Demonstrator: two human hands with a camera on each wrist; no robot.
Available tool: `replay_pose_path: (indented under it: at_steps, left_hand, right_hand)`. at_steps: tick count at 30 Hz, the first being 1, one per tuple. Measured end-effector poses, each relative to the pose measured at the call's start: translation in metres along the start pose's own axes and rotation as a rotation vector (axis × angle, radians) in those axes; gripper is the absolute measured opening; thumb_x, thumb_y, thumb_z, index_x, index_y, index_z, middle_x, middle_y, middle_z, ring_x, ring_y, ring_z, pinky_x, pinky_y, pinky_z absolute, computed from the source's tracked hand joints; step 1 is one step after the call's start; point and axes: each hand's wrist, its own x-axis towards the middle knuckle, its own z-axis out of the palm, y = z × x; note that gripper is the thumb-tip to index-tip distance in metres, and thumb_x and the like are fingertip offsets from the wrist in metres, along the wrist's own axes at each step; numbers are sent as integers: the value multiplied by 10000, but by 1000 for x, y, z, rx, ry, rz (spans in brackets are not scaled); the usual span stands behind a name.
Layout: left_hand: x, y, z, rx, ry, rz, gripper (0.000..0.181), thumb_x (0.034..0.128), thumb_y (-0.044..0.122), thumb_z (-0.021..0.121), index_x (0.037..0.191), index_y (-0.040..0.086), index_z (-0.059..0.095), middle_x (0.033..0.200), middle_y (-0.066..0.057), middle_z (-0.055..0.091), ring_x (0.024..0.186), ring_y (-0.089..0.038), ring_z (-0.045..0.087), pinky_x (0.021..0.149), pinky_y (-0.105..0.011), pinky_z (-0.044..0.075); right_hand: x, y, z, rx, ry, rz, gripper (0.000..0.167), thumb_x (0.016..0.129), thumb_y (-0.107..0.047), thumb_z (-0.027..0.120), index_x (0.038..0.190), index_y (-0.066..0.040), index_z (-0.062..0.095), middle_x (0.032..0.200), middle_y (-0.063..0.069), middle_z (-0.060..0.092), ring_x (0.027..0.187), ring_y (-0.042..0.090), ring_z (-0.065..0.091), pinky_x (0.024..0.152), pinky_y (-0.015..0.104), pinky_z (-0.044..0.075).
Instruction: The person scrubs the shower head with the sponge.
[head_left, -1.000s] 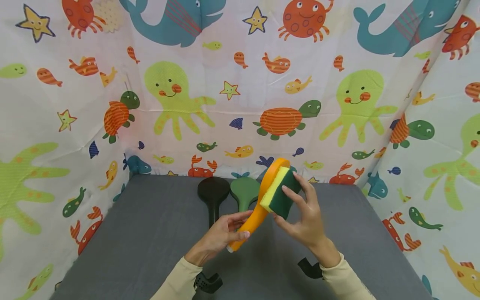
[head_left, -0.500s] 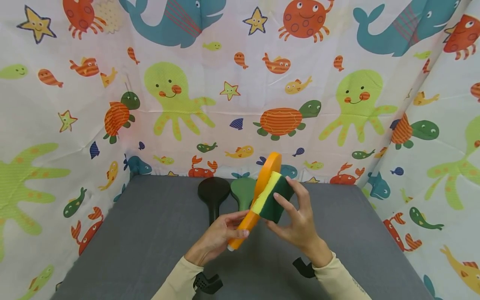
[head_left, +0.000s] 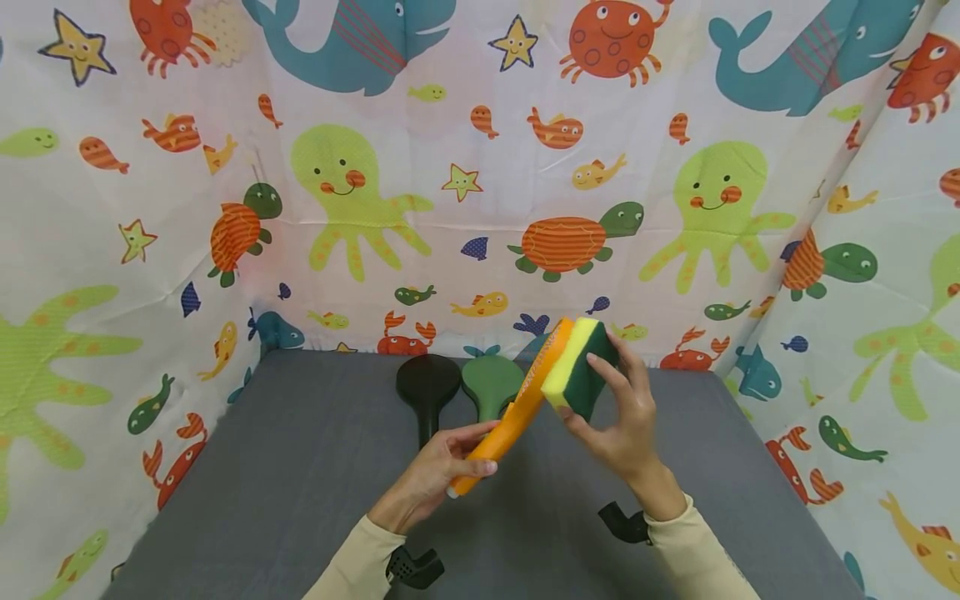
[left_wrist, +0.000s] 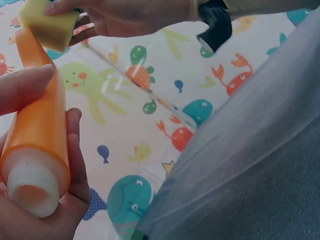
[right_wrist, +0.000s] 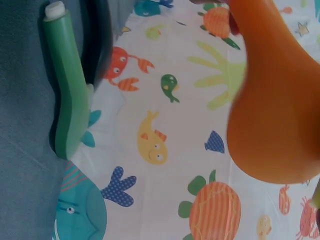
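An orange handheld shower head (head_left: 517, 421) is raised over the table, tilted with its head up and right. My left hand (head_left: 433, 477) grips its handle, fingers and thumb curled around it; the white threaded end (left_wrist: 35, 190) faces the left wrist camera. Seen nearly edge-on, the head shows small nozzle holes along its face. My right hand (head_left: 626, 429) pinches a yellow and green sponge (head_left: 588, 371) by its green side, yellow side toward the shower head. Whether sponge and head touch, I cannot tell. In the right wrist view the orange shower head's smooth back fills the right side.
A black shower head (head_left: 427, 387) and a green shower head (head_left: 489, 383) lie side by side at the back of the grey table (head_left: 300, 483). Behind them hangs a curtain (head_left: 420, 292) printed with sea animals, which also runs along both sides.
The sponge has moved down along the shower head toward the handle, then back up and right. The shower head has turned, so its nozzle holes now show. My left hand stays nearly in place.
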Motion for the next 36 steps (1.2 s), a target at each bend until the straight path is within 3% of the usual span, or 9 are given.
replay_pose_path:
  at_steps: [4,7,16,24,30,36]
  left_hand:
    - [0,-1,-1,36,14,15,610,851,171,767,1417,132,543,1328,-104,621,1058,-192,599,888,-299,505]
    - [0,-1,-2,49,30,21,605,844,186,775,1407,146,556,1310,-93,629,1057,-201,586,887,-305,496]
    - [2,-3,-5,52,57,19,629,826,221,796,1406,172,559,1289,-92,626,1051,-220,578,893,-318,482]
    - [2,-5,-6,57,76,16,618,828,199,790,1401,163,562,1268,-91,631,1054,-225,565,904,-332,455]
    - [2,-5,-7,63,68,32,608,834,187,784,1400,163,561,1254,-107,626,1051,-233,572,905,-336,464]
    - [1,-5,-12,89,43,49,628,819,208,800,1400,181,563,1296,-98,622,1074,-235,573,914,-334,473]
  right_hand:
    - [1,3,-7,-2,-11,61,734,852,-571,668,1204,70,606,1380,381,439,1230,441,479,1017,139,418]
    - [1,2,-10,-34,-28,63,721,848,-579,668,1212,41,623,1398,352,444,1225,437,473,1021,134,409]
    - [2,-1,-11,-196,-13,-157,553,856,-501,663,1163,-42,677,1338,344,499,1160,503,467,1076,346,358]
    - [-6,-6,-11,-223,-73,-186,549,872,-514,641,1183,-62,674,1335,350,497,1186,506,466,1146,317,305]
    - [-11,-5,-12,-148,-96,-129,586,867,-530,644,1184,-38,674,1360,354,478,1208,482,454,1140,297,319]
    - [-3,-10,-19,-51,-119,-15,650,868,-555,645,1182,14,662,1371,357,471,1223,432,460,1071,175,379]
